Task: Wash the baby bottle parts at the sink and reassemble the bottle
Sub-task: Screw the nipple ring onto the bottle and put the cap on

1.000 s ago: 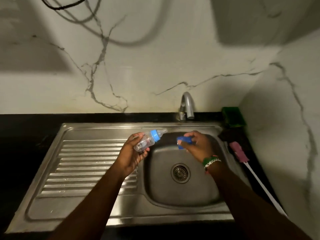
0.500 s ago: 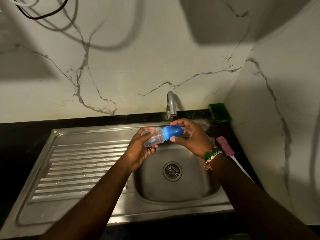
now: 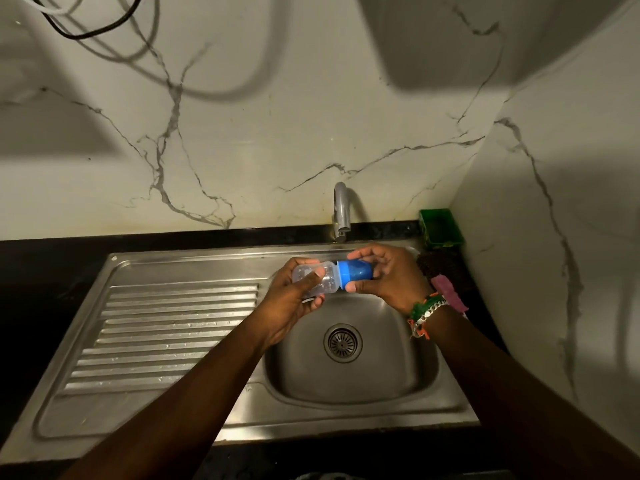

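A clear baby bottle (image 3: 323,278) lies sideways in the air above the back edge of the steel sink basin (image 3: 349,372). My left hand (image 3: 294,294) grips its clear body from the left. A blue cap (image 3: 358,271) sits on the bottle's neck end, over a blue collar ring. My right hand (image 3: 391,277) holds the cap, thumb below and fingers curled over the top. The teat is hidden under the cap.
The tap (image 3: 341,211) stands behind the basin with no water visible. A ribbed steel drainboard (image 3: 166,337) lies to the left. A green soap dish (image 3: 440,227), a dark scrubber (image 3: 440,268) and a pink-headed brush (image 3: 448,296) sit at the right on the black counter.
One second ago my right hand held the blue cap apart from the bottle. It brought the cap onto the bottle's top, and both hands now hold the joined bottle.
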